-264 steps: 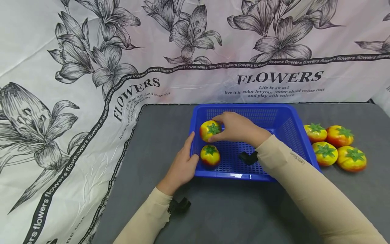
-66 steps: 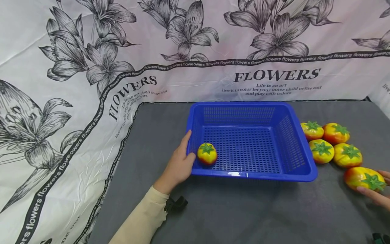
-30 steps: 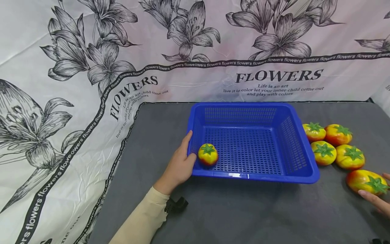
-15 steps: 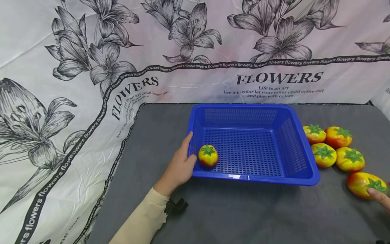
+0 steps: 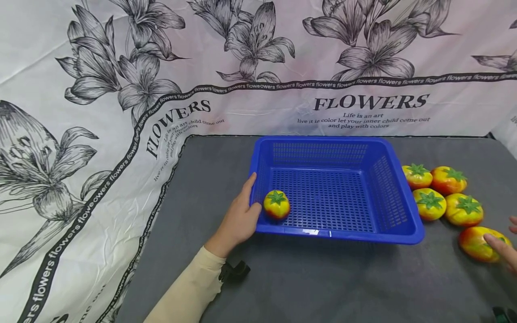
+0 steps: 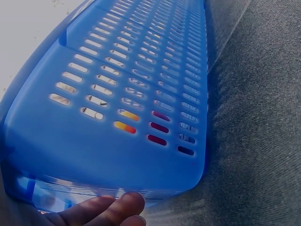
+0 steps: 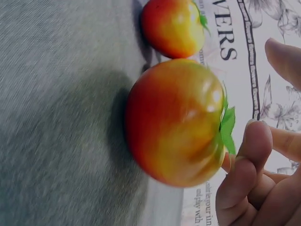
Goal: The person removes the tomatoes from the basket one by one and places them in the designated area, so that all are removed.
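My left hand (image 5: 238,217) holds the near left corner of the blue plastic basket (image 5: 397,237); in the left wrist view its fingertips (image 6: 129,203) lie against the basket's edge. One yellow-and-red artificial tomato (image 5: 276,205) with green leaves sits in that corner of the basket. At the right edge of the head view, only part of my right hand (image 5: 502,249) shows, fingers spread over another artificial tomato (image 5: 476,244) on the table. The right wrist view shows this tomato (image 7: 174,125) beside loosely bent fingers, with a gap between thumb and fingers and nothing gripped.
Several more artificial tomatoes (image 5: 464,210) stand in a cluster on the grey table (image 5: 323,282), right of the basket. A white cloth (image 5: 258,110) printed with flowers hangs behind the table and along its left side.
Earlier my right hand gripped a second tomato in the basket; a tomato now lies at the front of the right-hand group. My right hand has just let go and lifted slightly. The left hand stays put.
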A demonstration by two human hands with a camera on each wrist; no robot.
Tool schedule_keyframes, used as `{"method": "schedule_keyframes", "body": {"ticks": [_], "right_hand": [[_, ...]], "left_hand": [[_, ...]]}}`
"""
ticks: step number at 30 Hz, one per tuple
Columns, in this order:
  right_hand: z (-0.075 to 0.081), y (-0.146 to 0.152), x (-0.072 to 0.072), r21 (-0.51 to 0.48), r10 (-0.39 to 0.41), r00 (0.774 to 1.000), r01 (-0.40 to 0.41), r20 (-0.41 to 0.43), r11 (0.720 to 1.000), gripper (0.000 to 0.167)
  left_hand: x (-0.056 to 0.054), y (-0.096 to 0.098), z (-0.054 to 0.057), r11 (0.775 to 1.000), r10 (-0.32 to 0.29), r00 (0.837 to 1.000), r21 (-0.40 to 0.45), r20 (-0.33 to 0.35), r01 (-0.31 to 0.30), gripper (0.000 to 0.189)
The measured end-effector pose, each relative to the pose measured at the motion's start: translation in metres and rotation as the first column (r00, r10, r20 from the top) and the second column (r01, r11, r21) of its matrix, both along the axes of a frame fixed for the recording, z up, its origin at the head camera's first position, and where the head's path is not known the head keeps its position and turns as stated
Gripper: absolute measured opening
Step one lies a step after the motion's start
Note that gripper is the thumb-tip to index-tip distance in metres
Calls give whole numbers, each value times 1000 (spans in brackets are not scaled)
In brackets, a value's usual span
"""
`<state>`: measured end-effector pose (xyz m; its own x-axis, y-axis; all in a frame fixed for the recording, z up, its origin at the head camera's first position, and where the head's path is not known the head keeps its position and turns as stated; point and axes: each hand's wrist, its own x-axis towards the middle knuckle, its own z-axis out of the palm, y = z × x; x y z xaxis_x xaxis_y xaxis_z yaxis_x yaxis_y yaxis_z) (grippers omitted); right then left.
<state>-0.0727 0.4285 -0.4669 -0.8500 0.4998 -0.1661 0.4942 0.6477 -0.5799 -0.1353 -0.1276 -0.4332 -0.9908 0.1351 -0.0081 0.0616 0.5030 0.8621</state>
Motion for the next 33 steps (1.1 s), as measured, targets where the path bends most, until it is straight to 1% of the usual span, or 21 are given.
{"method": "schedule_keyframes", "body": {"ticks": [1, 3, 5, 6, 8, 10, 14, 16, 18, 20, 25, 28, 33], "right_hand": [[5, -6, -1, -1, -6, 1000, 6, -17, 1000, 85], [13, -15, -2, 29, -9, 998, 11, -63, 1000, 83], [20, -25, -4, 40, -13, 996, 16, -87, 999, 82], [23, -29, -4, 64, -5, 995, 11, -97, 998, 82], [28, -34, -5, 106, 21, 995, -10, -100, 994, 82], [32, -38, -6, 126, 42, 994, -30, -96, 992, 82], [38, -42, -10, 144, 71, 993, -57, -98, 988, 78], [41, -44, -13, 151, 95, 989, -77, -117, 986, 75], [44, -47, -13, 156, 135, 981, -113, -140, 981, 74], [46, -52, -13, 151, 177, 969, -151, -175, 977, 73], [52, -65, -16, 127, 276, 933, -252, -232, 959, 71], [57, -73, -19, 128, 335, 913, -313, -232, 941, 72], [69, -88, -27, 141, 386, 903, -364, -187, 921, 76]], "left_hand": [[0, 0, 0, 1000, 1, 1000, 1, 0, -1, 73], [0, 1, 1, 1000, 2, 1000, 0, 1, -2, 73], [1, 1, 1, 1000, 2, 1000, -1, 5, -2, 74], [1, 1, 0, 1000, 2, 1000, -2, 7, -2, 74], [1, 1, 0, 1000, 2, 1000, -3, 10, -2, 74], [0, 1, -1, 1000, 1, 1000, 0, 12, -1, 74], [0, 1, -1, 1000, 3, 1000, 0, 8, -3, 74], [0, 0, -1, 1000, 4, 1000, -1, 6, -4, 74], [0, 0, -1, 1000, 3, 1000, 1, 5, -3, 73], [0, -1, 0, 1000, 2, 1000, 2, 6, -2, 73], [1, 0, 1, 1000, -1, 1000, 5, 13, 1, 74], [1, 0, 1, 1000, -3, 1000, 2, 13, 3, 74], [2, -1, 3, 1000, -6, 1000, 0, 10, 6, 74]]}}
